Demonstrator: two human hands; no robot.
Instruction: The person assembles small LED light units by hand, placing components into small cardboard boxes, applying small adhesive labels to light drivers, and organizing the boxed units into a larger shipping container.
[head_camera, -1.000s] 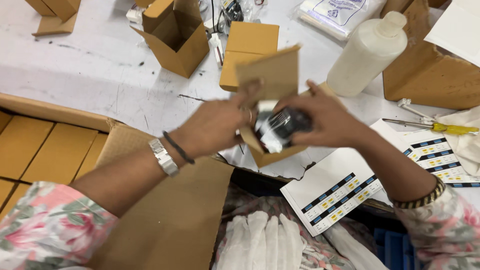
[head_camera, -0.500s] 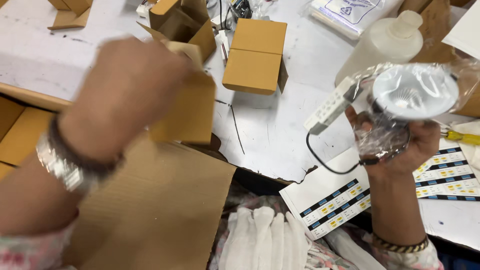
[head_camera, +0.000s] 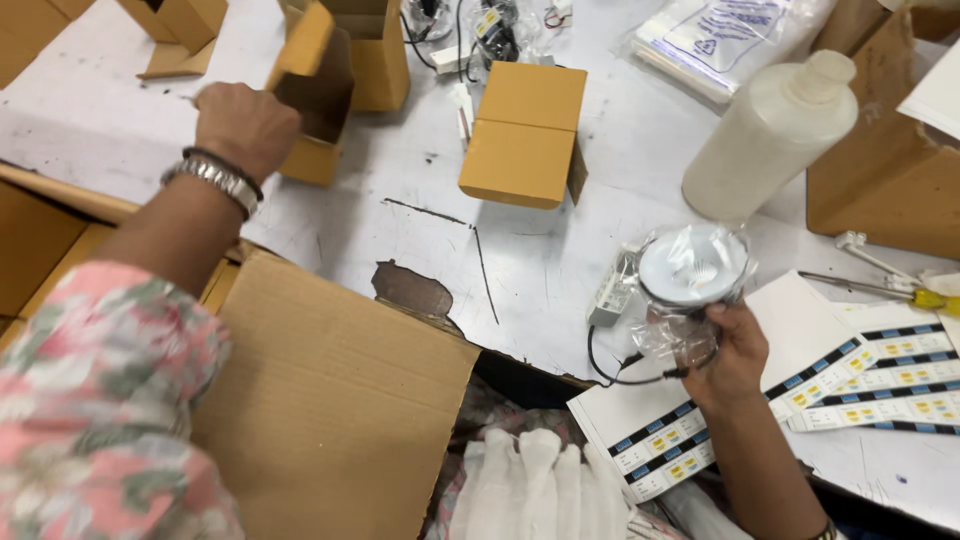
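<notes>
My left hand (head_camera: 245, 125) grips a small open cardboard box (head_camera: 312, 95) at the far left of the white table, holding it by its side. My right hand (head_camera: 735, 350) holds a round white lamp wrapped in a clear plastic bag (head_camera: 692, 270), just above the table's near edge. A small white driver block (head_camera: 612, 290) and a thin black cable (head_camera: 625, 365) hang from the lamp. A closed cardboard box (head_camera: 525, 135) lies between my two hands.
A white plastic bottle (head_camera: 770, 135) lies at the right. Sheets of striped sticker labels (head_camera: 790, 395) sit under my right wrist. A yellow-handled screwdriver (head_camera: 890, 292), a large brown carton flap (head_camera: 320, 400), more open boxes (head_camera: 370, 45) and bagged parts (head_camera: 720, 40) surround them.
The lamp came out of the small box. My left hand carried the empty box away to the far left; my right hand lowered the bagged lamp toward the table.
</notes>
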